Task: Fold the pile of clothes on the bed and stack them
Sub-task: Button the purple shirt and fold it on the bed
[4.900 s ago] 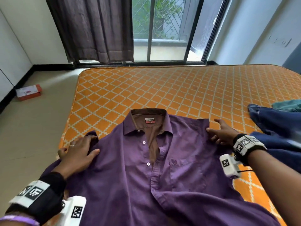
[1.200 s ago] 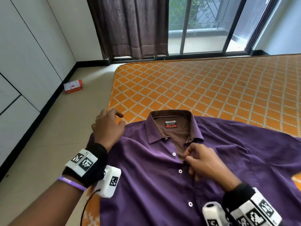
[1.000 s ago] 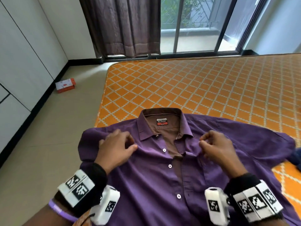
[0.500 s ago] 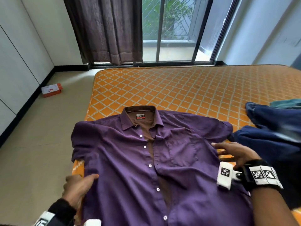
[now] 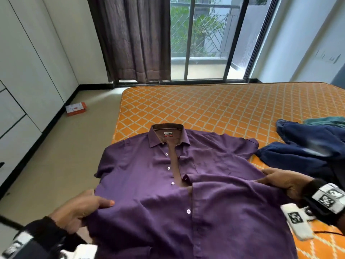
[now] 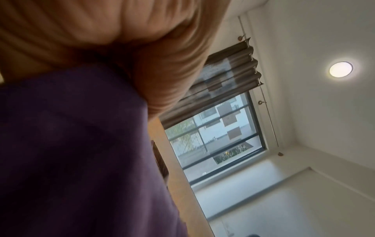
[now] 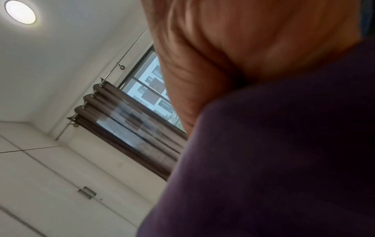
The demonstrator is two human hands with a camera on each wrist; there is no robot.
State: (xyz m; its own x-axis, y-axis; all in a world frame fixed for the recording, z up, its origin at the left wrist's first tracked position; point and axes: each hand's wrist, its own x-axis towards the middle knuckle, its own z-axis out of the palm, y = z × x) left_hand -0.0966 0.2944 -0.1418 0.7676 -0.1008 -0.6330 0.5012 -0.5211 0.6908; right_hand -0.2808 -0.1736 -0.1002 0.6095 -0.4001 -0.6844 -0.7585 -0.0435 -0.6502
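purple shirt, orange diamond-patterned bed

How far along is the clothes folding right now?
Early on. Done: the purple shirt lies spread face up on the bed. In hand: the left hand and right hand grip its sides, lifting the lower half. Left: the blue clothes lie unfolded; no stack shows.

Daylight enters through the glazed balcony door and lights the head view evenly, with soft shadows and straight wall lines bowed toward the frame edges. A round ceiling lamp glares with a halo in both wrist views. There the near skin and purple fabric are dim and blurred, and the blue clothes show motion smear.
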